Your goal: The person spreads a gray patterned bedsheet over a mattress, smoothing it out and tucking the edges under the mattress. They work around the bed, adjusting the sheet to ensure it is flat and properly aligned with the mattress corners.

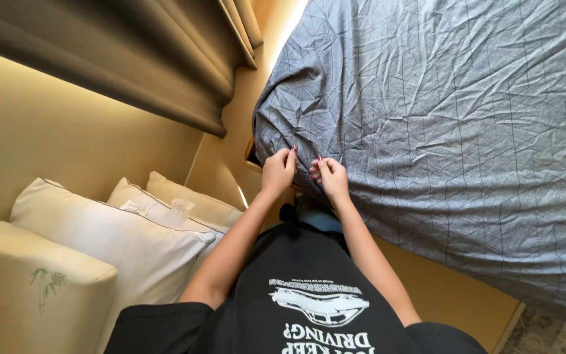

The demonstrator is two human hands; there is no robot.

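Observation:
A wrinkled grey fitted sheet (440, 118) covers the mattress that fills the right and top of the view. My left hand (278, 170) pinches the sheet's edge at the near corner of the mattress. My right hand (330, 178) grips the same edge a few centimetres to the right, fingers curled into the fabric. Both hands are close together at the corner, with my forearms reaching up from my black printed shirt (302, 301).
Several white pillows (119, 236) lean in a row against the beige wall on the left, with a cream foam pillow (27, 288) nearest. A grey curtain (132, 59) hangs above. The wooden bed frame (447, 295) runs below the mattress; a patterned rug (551, 334) shows at bottom right.

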